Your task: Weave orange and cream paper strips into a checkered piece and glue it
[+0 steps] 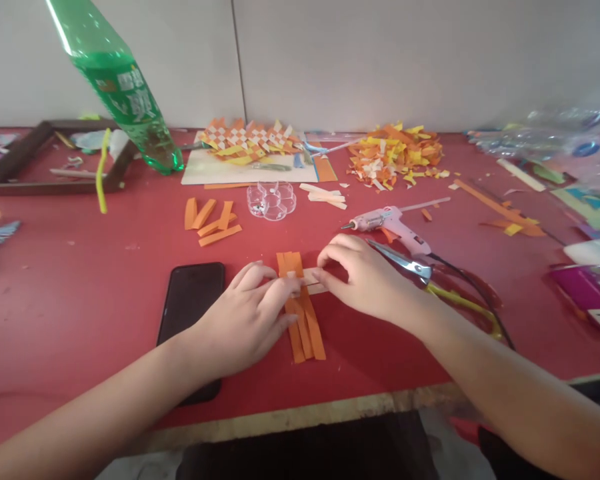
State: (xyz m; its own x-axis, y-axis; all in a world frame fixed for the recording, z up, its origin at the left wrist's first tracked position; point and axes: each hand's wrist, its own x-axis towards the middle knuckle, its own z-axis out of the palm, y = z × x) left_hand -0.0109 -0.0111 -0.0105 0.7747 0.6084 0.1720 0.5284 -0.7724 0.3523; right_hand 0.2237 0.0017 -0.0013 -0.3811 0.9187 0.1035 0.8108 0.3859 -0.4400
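Observation:
Several orange paper strips (pixel 306 328) lie side by side at the table's front, crossed near their upper part by cream-white paper strips (pixel 312 276). My left hand (pixel 253 310) is over the crossing from the left, its fingers curled and pressed on the strips; they hide part of the crossing. From the right, my right hand (pixel 363 277) pinches the free end of a white strip between thumb and forefinger. Just beyond that hand lie scissors (pixel 403 259) and a pink glue gun (pixel 387 223). A black phone (pixel 193 300) is beside my left hand, partly under the forearm.
Loose orange strips (pixel 215 223), a clear flower-shaped tray (pixel 271 201) and white strips (pixel 325 195) lie farther back. Behind them are woven paper pieces (pixel 250 141) and a heap of paper scraps (pixel 397 153). A green bottle (pixel 130 100) stands at the back left; a dark frame (pixel 45 188) is beside it.

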